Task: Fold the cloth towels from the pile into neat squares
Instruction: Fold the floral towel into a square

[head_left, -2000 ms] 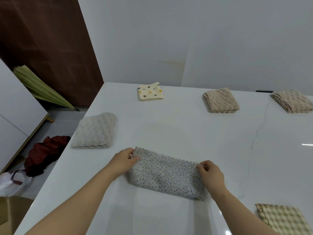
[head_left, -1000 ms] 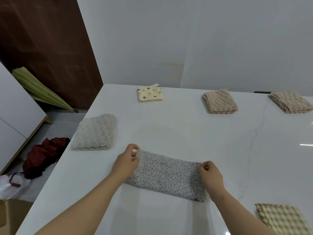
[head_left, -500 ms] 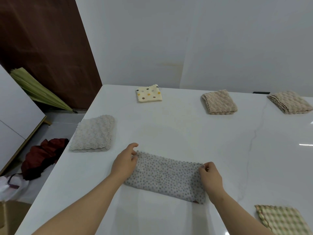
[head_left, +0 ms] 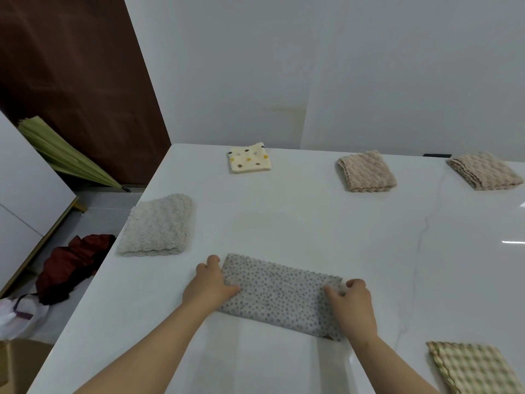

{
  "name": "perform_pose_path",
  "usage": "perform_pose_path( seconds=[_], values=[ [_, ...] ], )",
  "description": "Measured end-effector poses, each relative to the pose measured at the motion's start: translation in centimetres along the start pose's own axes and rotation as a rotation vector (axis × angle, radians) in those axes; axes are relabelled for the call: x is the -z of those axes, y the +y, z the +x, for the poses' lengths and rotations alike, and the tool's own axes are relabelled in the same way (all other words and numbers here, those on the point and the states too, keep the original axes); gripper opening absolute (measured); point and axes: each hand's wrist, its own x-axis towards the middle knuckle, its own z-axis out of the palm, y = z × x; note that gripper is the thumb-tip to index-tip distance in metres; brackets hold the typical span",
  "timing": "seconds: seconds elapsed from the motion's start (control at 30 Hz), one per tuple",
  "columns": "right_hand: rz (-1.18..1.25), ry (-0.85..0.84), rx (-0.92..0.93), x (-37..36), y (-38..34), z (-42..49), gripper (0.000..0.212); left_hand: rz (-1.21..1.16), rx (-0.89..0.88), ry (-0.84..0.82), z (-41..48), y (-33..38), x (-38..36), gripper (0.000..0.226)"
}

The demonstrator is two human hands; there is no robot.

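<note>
A grey dotted towel (head_left: pixel 281 294) lies as a long folded strip on the white table (head_left: pixel 298 223), close to me. My left hand (head_left: pixel 211 285) rests on its left end, thumb laid over the cloth and fingers at the edge. At the right end my right hand (head_left: pixel 352 301) pinches the cloth between thumb and fingers. Folded towels lie around it: a pale grey fluffy towel (head_left: pixel 157 226) at left, a cream polka-dot towel (head_left: pixel 249 158) at the back, two beige ones (head_left: pixel 366 172) (head_left: pixel 484 170) at back right, and a checked one (head_left: pixel 477 368) at front right.
The table's left edge runs diagonally from the back corner toward me. Beyond it on the floor lie a dark red cloth (head_left: pixel 71 265), a white bag (head_left: pixel 17 317) and a folded green umbrella (head_left: pixel 65 155). White walls close the back.
Both hands stayed at the strip's ends. My left thumb has slid onto the cloth's left end, and my right hand has shifted its grip slightly inward on the right end.
</note>
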Motion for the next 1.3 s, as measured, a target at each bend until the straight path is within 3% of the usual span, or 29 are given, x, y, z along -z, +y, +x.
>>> perform_pose_path(
  seconds=[0.1,0.2,0.33,0.47,0.63,0.7,0.87,0.93,1.07,1.13,1.3],
  values=[
    [-0.225,-0.039,-0.006,-0.1,0.2,-0.8,0.036,0.022,0.055,-0.020,0.0,-0.2,0.0,0.058],
    [-0.270,-0.092,0.003,-0.1,0.5,-0.8,0.028,0.023,0.024,-0.057,-0.2,0.1,-0.2,0.043],
    [-0.095,-0.062,0.050,0.2,0.9,-0.5,0.030,-0.094,-0.071,-0.038,-0.7,0.5,-0.7,0.027],
    [0.139,0.028,0.020,1.2,0.7,-0.9,0.016,-0.447,-0.068,-0.095,-1.2,1.1,-1.2,0.015],
    [0.203,0.004,-0.056,2.3,1.4,-0.8,0.025,-0.507,-0.141,-0.030,-1.8,1.8,-2.7,0.034],
    [0.210,-0.056,-0.079,2.5,1.8,-0.9,0.035,-0.438,-0.172,0.005,-1.8,1.7,-3.2,0.042],
    [0.236,0.016,-0.074,3.1,2.6,-0.8,0.042,0.260,-0.296,0.209,-2.2,1.9,-3.2,0.042],
    [0.265,0.062,-0.081,3.3,2.8,-0.7,0.041,0.276,-0.408,0.232,-2.5,2.9,-3.5,0.041],
    [0.316,-0.003,-0.137,3.6,2.9,-1.0,0.046,0.183,-0.595,-0.002,-3.2,5.4,-5.3,0.034],
    [0.248,-0.081,-0.131,3.6,2.7,-1.1,0.044,0.280,-0.597,-0.074,-3.4,6.1,-6.4,0.038],
    [0.087,-0.178,-0.077,3.4,3.0,-0.8,0.041,0.440,-0.475,-0.043,-3.8,7.4,-7.8,0.053]
  ],
)
